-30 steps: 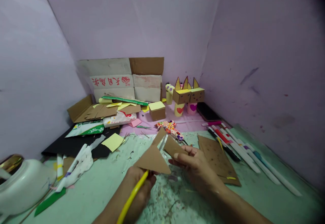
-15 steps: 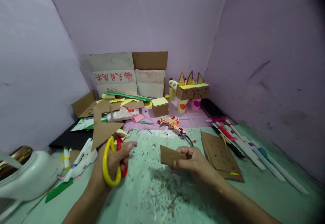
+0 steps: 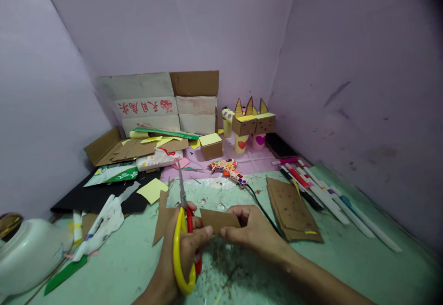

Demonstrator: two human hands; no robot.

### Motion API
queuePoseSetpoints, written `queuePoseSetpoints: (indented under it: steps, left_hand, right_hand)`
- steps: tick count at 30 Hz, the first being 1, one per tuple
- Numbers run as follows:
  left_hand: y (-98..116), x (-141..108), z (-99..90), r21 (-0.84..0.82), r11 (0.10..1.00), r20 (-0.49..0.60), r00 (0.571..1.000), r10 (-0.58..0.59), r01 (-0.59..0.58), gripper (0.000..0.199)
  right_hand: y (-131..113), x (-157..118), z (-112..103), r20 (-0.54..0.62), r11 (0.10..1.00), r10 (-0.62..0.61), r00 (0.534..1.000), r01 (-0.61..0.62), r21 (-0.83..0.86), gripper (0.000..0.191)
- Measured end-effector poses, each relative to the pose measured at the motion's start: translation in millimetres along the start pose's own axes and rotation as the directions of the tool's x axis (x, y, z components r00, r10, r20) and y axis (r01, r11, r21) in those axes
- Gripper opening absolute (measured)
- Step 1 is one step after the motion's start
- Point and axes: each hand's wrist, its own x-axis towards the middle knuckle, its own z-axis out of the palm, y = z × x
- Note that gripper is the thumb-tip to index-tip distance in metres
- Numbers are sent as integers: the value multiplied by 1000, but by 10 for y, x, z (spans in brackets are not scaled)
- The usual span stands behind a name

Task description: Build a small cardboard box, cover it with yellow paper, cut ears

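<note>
The yellow-and-red-handled scissors [image 3: 182, 245] hang on my left hand [image 3: 190, 245], blades pointing up and away. That hand's thumb and fingers are also at the left end of a small rectangular cardboard piece [image 3: 218, 221]. My right hand [image 3: 252, 229] pinches the right end of the same piece between thumb and fingers. Behind my left hand shows an angular cardboard offcut [image 3: 162, 219], partly covered; it appears tucked in that hand. Both hands are just above the green table surface [image 3: 131, 259], over scattered dark crumbs.
A patterned glue gun [image 3: 230, 170] lies ahead with its cord running right. Flat cardboard sheets [image 3: 294, 210] and several markers [image 3: 325, 189] are on the right. A small box [image 3: 211, 147], cardboard animal figures [image 3: 254, 125] and a phone [image 3: 280, 146] stand behind. A white pot [image 3: 38, 254] is at left.
My left hand has moved right with the scissors and the angular offcut, reaching the small cardboard piece. My right hand still holds that piece, slightly lower. The view has shifted a little.
</note>
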Motion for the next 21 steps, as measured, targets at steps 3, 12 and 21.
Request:
queuePoseSetpoints:
  steps: [3,12,21]
  left_hand:
    - [-2,40,23,-31,999,-102,995,15,-18,50]
    - [-7,95,57,-98,993,-201,979,42,-63,51]
    - [-50,83,43,-90,991,-213,974,75,-96,51]
  right_hand:
    - [-38,-20,21,76,992,-43,996,33,118,15]
    - [26,14,70,115,926,-116,987,65,372,27]
    - [94,37,49,32,952,-98,995,84,295,38]
